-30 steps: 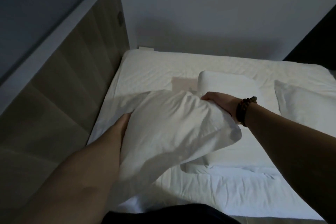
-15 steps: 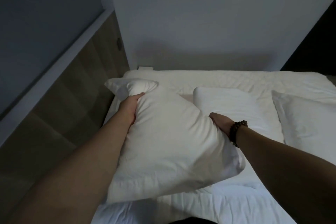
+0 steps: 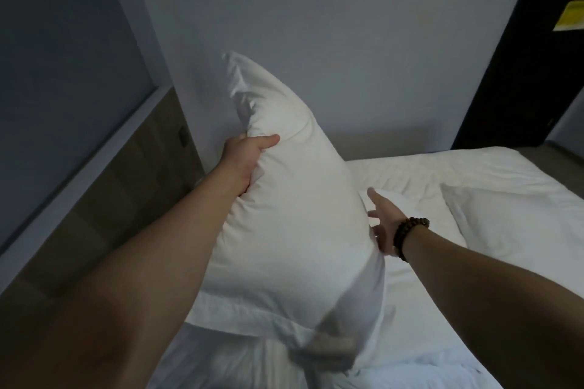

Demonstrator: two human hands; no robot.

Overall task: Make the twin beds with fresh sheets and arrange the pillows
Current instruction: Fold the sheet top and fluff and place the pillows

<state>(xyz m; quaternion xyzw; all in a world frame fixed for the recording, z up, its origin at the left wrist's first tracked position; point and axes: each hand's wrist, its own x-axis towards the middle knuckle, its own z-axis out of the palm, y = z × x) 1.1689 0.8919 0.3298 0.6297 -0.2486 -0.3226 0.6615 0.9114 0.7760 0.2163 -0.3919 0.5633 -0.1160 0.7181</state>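
We have swung the plump white fabric pillow (image 3: 294,215) up since half a second ago: it lay slanted low over the mattress then, and now it stands nearly upright, its top corner raised against the pale grey wall (image 3: 331,41). Our left hand (image 3: 249,161) has stayed on the upper left edge, fingers and thumb closed around a pinch of the fabric. Our right hand (image 3: 384,224), wearing a dark beaded bracelet (image 3: 409,237) at the wrist, had pressed into the pillow's right side; now its fingers are spread open and it only touches the edge with the palm side, holding nothing.

The pillow's lower flange hangs blurred over the white-sheeted bed (image 3: 442,309). Behind our right hand a second white pillow (image 3: 410,208) lies flat on the sheet, mostly hidden by the raised one. A third white pillow (image 3: 512,224) lies further right, apart from both hands. The wood-grain headboard panel (image 3: 104,215) runs along the left, close beside our left forearm. A dark door (image 3: 521,57) with a yellow notice (image 3: 570,16) stands at the far right.
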